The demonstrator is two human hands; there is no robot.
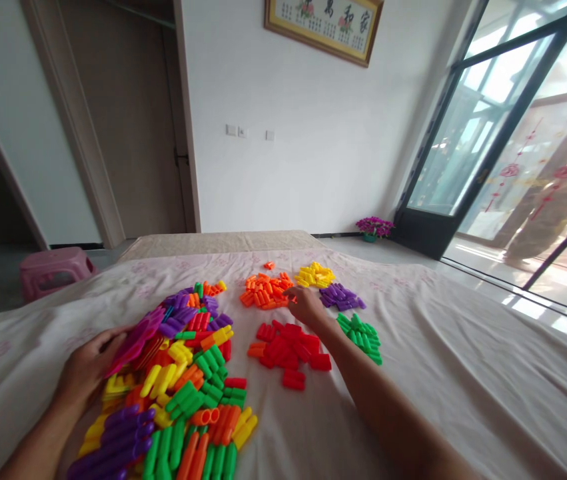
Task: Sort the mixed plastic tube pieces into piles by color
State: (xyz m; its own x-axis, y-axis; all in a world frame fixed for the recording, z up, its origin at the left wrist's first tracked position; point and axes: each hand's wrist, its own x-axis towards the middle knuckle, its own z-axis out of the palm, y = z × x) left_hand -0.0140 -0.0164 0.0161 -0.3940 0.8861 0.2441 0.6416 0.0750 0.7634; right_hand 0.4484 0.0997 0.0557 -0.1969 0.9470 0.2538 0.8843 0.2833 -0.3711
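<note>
My left hand (86,365) grips a pink plastic piece (138,339) by its edge, tilted against the left side of a big mixed pile of plastic toy blocks (183,373). Purple, green, yellow, orange and red blocks lie jumbled there. My right hand (308,307) reaches forward to the right edge of an orange block pile (266,291), fingers pinched together. A bit of orange shows by the fingertips, but I cannot make out whether it is held. Nearer me lies a red block pile (290,347) with an orange block (256,349) at its left edge.
Beyond and right of my right hand are yellow (315,274), purple (342,297) and green (360,337) block piles. A lone orange block (268,265) lies farther back. All rest on a wrinkled pale cloth (443,373). A pink stool (56,270) stands at left.
</note>
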